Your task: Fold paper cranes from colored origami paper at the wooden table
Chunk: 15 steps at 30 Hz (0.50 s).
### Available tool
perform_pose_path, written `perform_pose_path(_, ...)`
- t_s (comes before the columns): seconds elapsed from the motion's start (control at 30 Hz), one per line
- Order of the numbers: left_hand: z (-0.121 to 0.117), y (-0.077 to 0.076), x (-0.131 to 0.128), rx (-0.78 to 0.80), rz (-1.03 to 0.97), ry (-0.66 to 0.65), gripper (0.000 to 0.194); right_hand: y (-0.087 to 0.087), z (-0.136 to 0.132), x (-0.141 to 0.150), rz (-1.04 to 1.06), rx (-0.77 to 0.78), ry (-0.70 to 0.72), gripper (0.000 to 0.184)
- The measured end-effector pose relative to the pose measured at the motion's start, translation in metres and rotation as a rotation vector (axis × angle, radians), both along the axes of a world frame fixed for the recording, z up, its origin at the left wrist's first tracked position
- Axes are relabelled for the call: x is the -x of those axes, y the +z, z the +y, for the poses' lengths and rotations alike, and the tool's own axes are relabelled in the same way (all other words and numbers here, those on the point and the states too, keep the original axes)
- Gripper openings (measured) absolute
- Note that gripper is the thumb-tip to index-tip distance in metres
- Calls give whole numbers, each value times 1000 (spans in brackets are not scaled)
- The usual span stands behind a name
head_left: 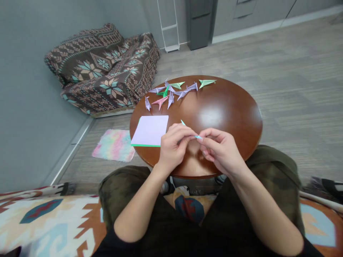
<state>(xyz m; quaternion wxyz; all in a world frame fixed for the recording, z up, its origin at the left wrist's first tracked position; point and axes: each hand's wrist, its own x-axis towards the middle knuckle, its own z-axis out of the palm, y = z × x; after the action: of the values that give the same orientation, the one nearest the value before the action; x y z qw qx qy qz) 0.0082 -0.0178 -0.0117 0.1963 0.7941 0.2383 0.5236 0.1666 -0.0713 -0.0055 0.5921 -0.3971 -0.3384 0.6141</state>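
Narrow folded origami paper (198,137), pale green, mid-air

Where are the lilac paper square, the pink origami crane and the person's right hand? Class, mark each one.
lilac paper square (149,130), head view, middle of the sheet
pink origami crane (160,101), head view, its body
right hand (220,151), head view, back of the hand

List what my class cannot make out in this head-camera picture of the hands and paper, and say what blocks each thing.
Head view:
The folded paper piece: its middle is hidden by the left hand and right hand.
The green sheet: mostly hidden under the lilac sheet.
The green origami bird: partly hidden by a lilac origami bird.
The white ladder: its top is cut off by the upper edge.
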Motion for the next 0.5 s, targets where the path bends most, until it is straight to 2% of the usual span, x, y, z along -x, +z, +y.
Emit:
perform_pose_path(0.17,2,1,2,-32,48,4,12,-1,0,-3,-67,-16,16,18)
perform_pose_path(0.33,1,0,2,-72,77,20,12,3,0,-4,-40,56,79,9)
perform_pose_path(0.5,0,-1,2,-67,103,43,11,3,1,-8,-38,58,104,11)
